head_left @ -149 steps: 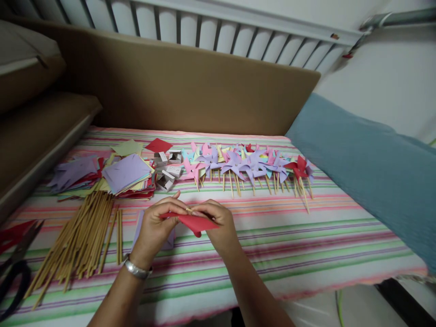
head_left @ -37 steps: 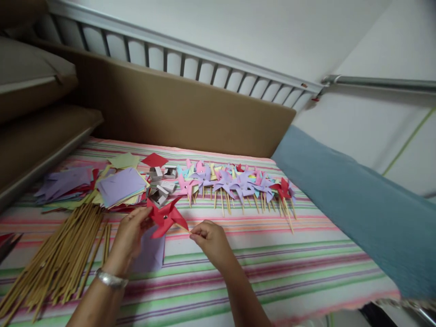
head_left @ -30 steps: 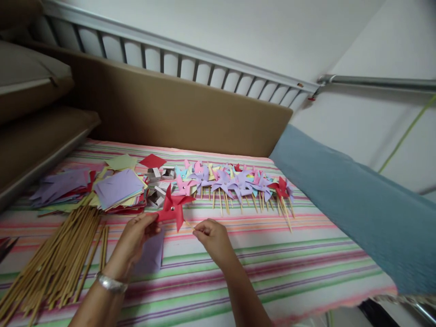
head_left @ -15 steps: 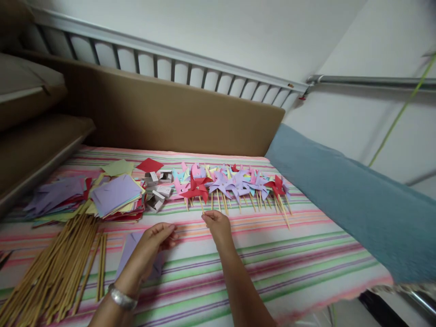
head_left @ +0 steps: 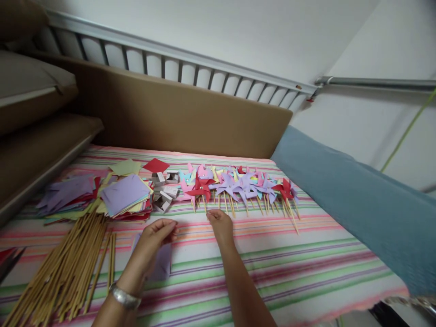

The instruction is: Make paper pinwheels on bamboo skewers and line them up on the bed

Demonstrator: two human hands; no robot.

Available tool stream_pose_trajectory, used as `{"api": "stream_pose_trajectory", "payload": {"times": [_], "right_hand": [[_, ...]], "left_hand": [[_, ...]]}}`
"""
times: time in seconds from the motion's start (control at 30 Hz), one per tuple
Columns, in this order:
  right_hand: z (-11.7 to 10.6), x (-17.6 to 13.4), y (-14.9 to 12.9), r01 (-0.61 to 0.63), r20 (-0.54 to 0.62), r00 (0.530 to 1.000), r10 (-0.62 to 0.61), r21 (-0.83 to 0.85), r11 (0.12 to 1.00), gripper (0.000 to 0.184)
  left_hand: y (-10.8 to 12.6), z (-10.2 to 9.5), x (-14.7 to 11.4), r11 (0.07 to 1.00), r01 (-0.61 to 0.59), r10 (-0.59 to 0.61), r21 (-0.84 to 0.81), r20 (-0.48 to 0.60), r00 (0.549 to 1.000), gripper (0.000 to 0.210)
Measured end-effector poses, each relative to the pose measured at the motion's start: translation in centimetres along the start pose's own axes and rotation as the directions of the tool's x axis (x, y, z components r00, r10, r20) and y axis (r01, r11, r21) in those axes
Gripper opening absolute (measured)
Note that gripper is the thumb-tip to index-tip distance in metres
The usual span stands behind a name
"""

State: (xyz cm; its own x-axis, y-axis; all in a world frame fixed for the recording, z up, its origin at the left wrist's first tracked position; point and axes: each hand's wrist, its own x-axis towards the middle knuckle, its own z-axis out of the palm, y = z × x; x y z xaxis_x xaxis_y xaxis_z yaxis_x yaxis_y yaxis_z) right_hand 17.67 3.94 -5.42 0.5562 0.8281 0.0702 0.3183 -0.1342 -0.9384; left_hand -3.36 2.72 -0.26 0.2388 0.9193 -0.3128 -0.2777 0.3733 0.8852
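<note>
My right hand (head_left: pixel 220 225) pinches the lower end of a pinwheel's wooden stick. That red paper pinwheel (head_left: pixel 201 186) lies at the left front of a row of finished-looking pinwheels (head_left: pixel 235 185) in purple, pink, blue and yellow. Off to the left, my left hand (head_left: pixel 159 232) hovers with its fingers loosely curled and nothing visible in it. A silver bracelet (head_left: pixel 124 297) is on that wrist. Purple paper squares (head_left: pixel 161 263) lie below it, partly hidden by the hand and forearm.
Wooden sticks (head_left: pixel 73 263) lie in a bundle at the left. Behind them are stacks of coloured paper (head_left: pixel 125 194), with small grey boxes (head_left: pixel 162 201) beside them. Dark blades, perhaps scissors (head_left: pixel 12 263), show at the left edge. A cardboard panel (head_left: pixel 180 118) stands behind the striped cloth (head_left: pixel 289 272).
The view has shifted slightly, so the scene sits a little further right. My right hand still holds the red pinwheel's stick; my left hand's fingers have drawn slightly closer together.
</note>
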Motion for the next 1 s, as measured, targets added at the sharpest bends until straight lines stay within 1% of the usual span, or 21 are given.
{"api": "stream_pose_trajectory", "payload": {"times": [0.1,0.17,0.2,0.27,0.33,0.37,0.4,0.47,0.53,0.57,0.63,0.7,0.8,0.83,0.9,0.93,1.0], "right_hand": [[-0.7,-0.6,-0.3,0.028,-0.004,1.000,-0.028,-0.050,0.998,0.020],[-1.0,-1.5,-0.6,0.057,0.006,0.998,-0.057,-0.077,0.995,0.021],[-1.0,-2.1,-0.9,0.072,0.017,0.997,-0.071,-0.087,0.994,0.021],[-0.6,-3.6,-1.4,0.103,0.057,0.994,-0.098,-0.097,0.990,0.020],[0.2,-5.5,-2.0,0.181,0.144,0.976,-0.165,-0.113,0.977,0.017],[0.6,-6.5,-2.3,0.239,0.208,0.955,-0.211,-0.122,0.963,0.015],[1.1,-7.4,-2.6,0.305,0.282,0.923,-0.261,-0.125,0.944,0.014],[2.1,-8.9,-3.0,0.434,0.432,0.831,-0.352,-0.106,0.895,0.012],[2.8,-9.8,-3.3,0.520,0.530,0.742,-0.409,-0.071,0.851,0.014],[3.1,-10.1,-3.3,0.553,0.561,0.707,-0.429,-0.062,0.831,0.018],[3.6,-10.4,-3.3,0.603,0.614,0.655,-0.441,-0.073,0.795,0.028],[3.8,-10.4,-3.2,0.645,0.677,0.601,-0.425,-0.097,0.758,0.040],[4.0,-10.5,-3.4,0.704,0.764,0.519,-0.384,-0.128,0.698,0.063],[4.0,-10.5,-3.6,0.717,0.782,0.504,-0.367,-0.142,0.682,0.070],[4.2,-10.8,-3.8,0.732,0.807,0.490,-0.328,-0.177,0.658,0.080],[4.3,-11.0,-3.9,0.736,0.815,0.488,-0.312,-0.192,0.649,0.082],[4.5,-11.4,-4.0,0.742,0.818,0.491,-0.300,-0.211,0.636,0.079]], "left_hand": [[0.8,-0.3,-0.3,0.994,-0.076,0.070,-0.079,-0.073,0.995,0.025],[1.4,-0.7,-0.3,0.973,-0.167,0.142,-0.157,-0.161,0.977,0.022],[1.7,-1.0,-0.3,0.952,-0.232,0.187,-0.201,-0.218,0.958,0.021],[2.4,-1.7,-0.3,0.882,-0.382,0.290,-0.275,-0.322,0.901,0.018],[3.2,-2.6,-0.4,0.800,-0.509,0.363,-0.318,-0.420,0.832,0.014],[3.5,-3.1,-0.4,0.767,-0.547,0.371,-0.335,-0.464,0.804,0.013],[3.8,-3.5,-0.5,0.740,-0.576,0.370,-0.349,-0.504,0.781,0.013],[4.3,-4.3,-0.8,0.700,-0.613,0.368,-0.367,-0.551,0.749,0.012],[4.6,-4.8,-1.1,0.679,-0.631,0.377,-0.375,-0.560,0.738,0.011],[4.6,-5.1,-1.3,0.674,-0.635,0.383,-0.377,-0.557,0.737,0.011],[4.7,-5.5,-1.5,0.672,-0.637,0.391,-0.378,-0.549,0.739,0.011],[4.8,-5.9,-1.6,0.674,-0.639,0.389,-0.370,-0.558,0.733,0.011],[4.8,-6.4,-1.6,0.695,-0.624,0.365,-0.356,-0.573,0.734,0.012],[4.8,-6.5,-1.6,0.704,-0.616,0.358,-0.353,-0.573,0.737,0.012],[4.7,-6.5,-1.5,0.717,-0.601,0.348,-0.353,-0.566,0.748,0.014],[4.7,-6.5,-1.4,0.720,-0.596,0.347,-0.356,-0.560,0.753,0.014],[4.6,-6.4,-1.4,0.725,-0.586,0.346,-0.361,-0.545,0.763,0.015]]}}
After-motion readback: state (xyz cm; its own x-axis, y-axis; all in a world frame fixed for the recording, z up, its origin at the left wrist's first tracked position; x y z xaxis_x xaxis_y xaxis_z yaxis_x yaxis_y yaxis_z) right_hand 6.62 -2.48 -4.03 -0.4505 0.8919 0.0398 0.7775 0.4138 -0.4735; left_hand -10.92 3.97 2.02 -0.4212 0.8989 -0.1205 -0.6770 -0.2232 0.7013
